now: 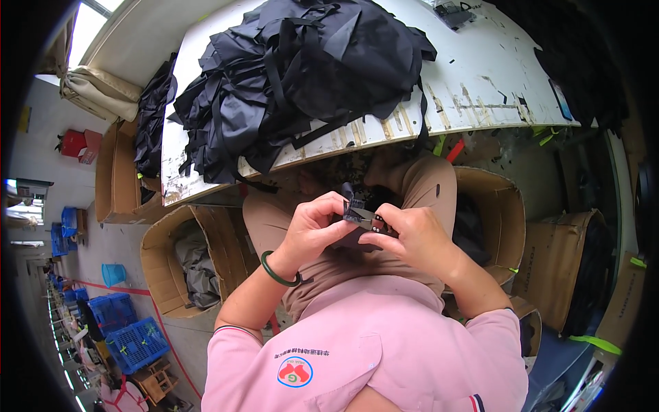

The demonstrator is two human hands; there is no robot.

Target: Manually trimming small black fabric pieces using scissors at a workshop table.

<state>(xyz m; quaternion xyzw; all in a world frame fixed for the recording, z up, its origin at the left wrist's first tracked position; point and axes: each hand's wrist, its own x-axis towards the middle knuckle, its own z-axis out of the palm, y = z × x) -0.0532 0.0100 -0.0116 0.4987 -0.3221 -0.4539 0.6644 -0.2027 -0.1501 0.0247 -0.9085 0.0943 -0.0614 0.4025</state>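
Over my lap, my left hand [312, 225] pinches a small piece of black fabric strap [353, 203] between thumb and fingers. My right hand [414, 237] is closed around a small cutting tool [377, 223] with a metal blade and a dark, reddish-brown handle. Its blade reaches to the strap at my left fingertips; whether it is thread snips or a small knife is too small to tell. Beyond my hands, a large heap of black fabric pieces [295, 75] with straps lies on the white table [480, 75], some straps hanging over the near edge.
Open cardboard boxes stand on both sides of my legs: one with grey fabric [195, 264] on the left, another box [501, 213] on the right. A taller box [566, 268] stands further right. Blue crates [137, 343] sit on the floor at left. Dark scraps litter the floor under the table.
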